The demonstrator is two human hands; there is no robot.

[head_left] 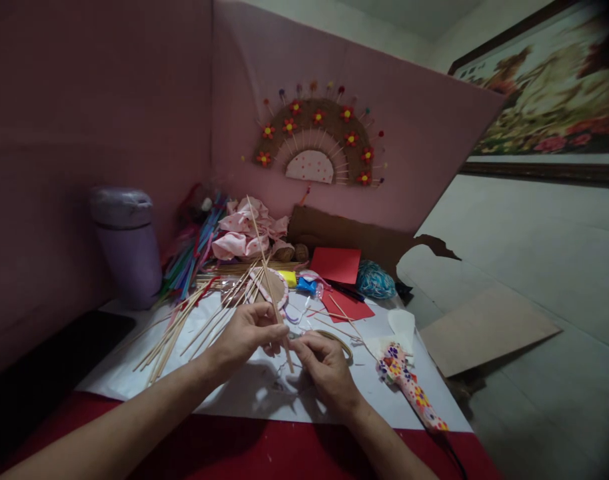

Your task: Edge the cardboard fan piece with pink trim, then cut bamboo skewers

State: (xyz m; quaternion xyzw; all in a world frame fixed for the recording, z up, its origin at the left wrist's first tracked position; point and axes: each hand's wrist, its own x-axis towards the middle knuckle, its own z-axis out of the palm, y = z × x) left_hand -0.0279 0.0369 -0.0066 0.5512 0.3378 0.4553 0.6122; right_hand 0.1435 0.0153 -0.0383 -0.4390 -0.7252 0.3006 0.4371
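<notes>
My left hand point(248, 331) is closed in a pinch round a thin wooden skewer point(265, 270) that rises up and to the left from it. My right hand point(323, 363) is closed too, its fingertips pinched at the skewer's lower end over the white sheet point(244, 393). A brown jute cord loop point(345, 343) lies just behind the right hand. Several more skewers point(184, 320) lie fanned out to the left of my hands.
A flower-patterned glue gun point(409, 387) lies at the right. Red paper point(337, 265), a teal yarn ball point(375, 280), pink cloth point(244, 230), coloured straws point(192, 257) and a lilac jar point(127, 243) stand behind. A jute fan point(314, 140) hangs on the pink board.
</notes>
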